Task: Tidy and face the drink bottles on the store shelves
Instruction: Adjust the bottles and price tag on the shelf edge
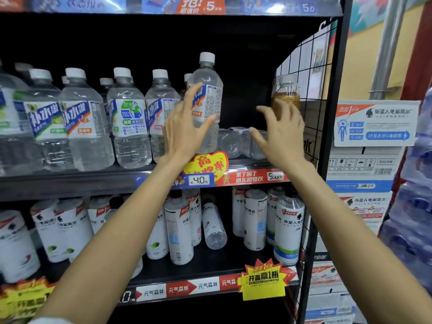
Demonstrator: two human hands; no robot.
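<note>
My left hand [184,127] grips a clear white-capped water bottle [207,90], held upright at the front of the middle shelf [70,181]. Right of it a clear bottle [238,142] lies on its side on that shelf. My right hand [280,134] is spread with straight fingers just above and in front of the lying bottle, holding nothing. Behind that hand an amber drink bottle [285,94] stands by the wire side panel. A row of clear labelled bottles [128,118] stands to the left.
The lower shelf holds white-sleeved bottles [288,228], one clear bottle [214,225] leaning among them. A black wire grid panel [311,73] closes the shelf's right side. Stacked cartons [374,127] and wrapped bottle packs [416,206] stand to the right.
</note>
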